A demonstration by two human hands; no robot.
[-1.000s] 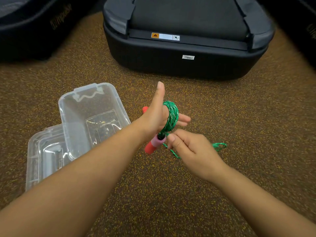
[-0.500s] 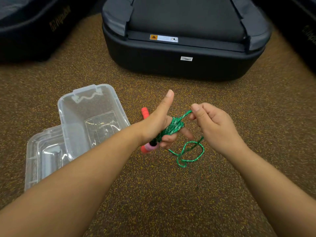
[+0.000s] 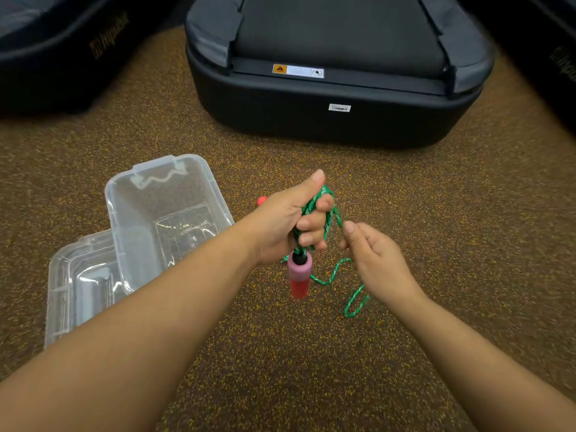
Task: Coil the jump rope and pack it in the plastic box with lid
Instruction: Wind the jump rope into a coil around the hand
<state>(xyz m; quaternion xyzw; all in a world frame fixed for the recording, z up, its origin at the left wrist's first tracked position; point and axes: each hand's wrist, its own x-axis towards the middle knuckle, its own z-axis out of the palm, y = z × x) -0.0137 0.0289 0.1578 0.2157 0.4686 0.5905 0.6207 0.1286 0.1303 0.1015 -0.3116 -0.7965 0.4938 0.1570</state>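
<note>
Left hand [image 3: 282, 224] fingers [image 3: 311, 224] curled closed around a bundle of green jump rope [image 3: 327, 210] wound over them, thumb up along the top of the coil. One handle [image 3: 299, 274], pink foam over red with a black neck, hangs straight down just below the left fingers, off the floor. A red tip of the second handle [image 3: 261, 200] pokes out behind the left hand on its far left side; the rest is hidden. Right hand [image 3: 378, 263] sits just right of the left fingers, its fingers [image 3: 350, 232] pinched closed on a strand of the rope running up to the coil. Loose rope trails down between the two hands and loops on the carpet floor [image 3: 280, 353] below and beside the right hand. Clear plastic box [image 3: 124, 210] stands open and empty on the floor to the left of the left hand, apart from it. Clear lid [image 3: 62, 294] lies flat, partly under the near left corner of the box, touching it. Black hard case [image 3: 311, 120] with stickers sits on the floor well beyond both hands; other dark cases [image 3: 56, 73] at far left and far right edges.
</note>
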